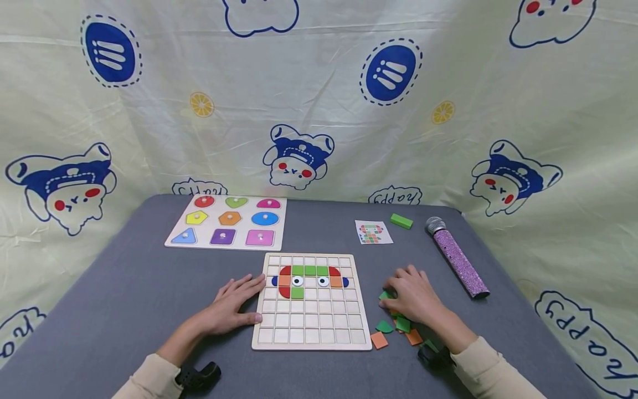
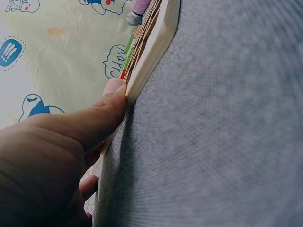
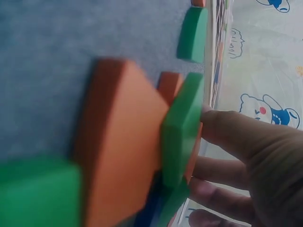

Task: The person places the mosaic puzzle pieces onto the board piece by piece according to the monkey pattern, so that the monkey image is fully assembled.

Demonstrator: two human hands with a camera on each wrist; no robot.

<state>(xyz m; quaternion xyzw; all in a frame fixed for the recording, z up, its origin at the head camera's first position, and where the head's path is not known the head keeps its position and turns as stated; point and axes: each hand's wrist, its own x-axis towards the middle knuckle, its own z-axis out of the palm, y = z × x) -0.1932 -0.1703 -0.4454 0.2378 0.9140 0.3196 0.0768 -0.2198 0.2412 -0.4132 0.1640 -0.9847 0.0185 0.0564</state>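
A wooden grid board (image 1: 313, 321) lies flat, with red, green, orange and blue pieces and two eye pieces set in its upper rows. My left hand (image 1: 234, 305) rests along the board's left edge, its fingers extended. The left wrist view shows the thumb (image 2: 106, 106) touching that edge. To the right of the board, my right hand (image 1: 416, 293) bends over loose pieces. Its thumb and forefinger pinch a green piece (image 1: 384, 296); the fingertips are partly hidden in the right wrist view. Near it lie an orange square (image 1: 379, 340) and a green rounded piece (image 1: 384, 327).
A shape puzzle board (image 1: 239, 228) with knobbed pieces stands at the back left. A printed pattern card (image 1: 373, 232), a green block (image 1: 401, 221) and a glittery purple microphone (image 1: 459, 260) lie at the back right. A patterned cloth (image 1: 319, 100) hangs behind the grey table.
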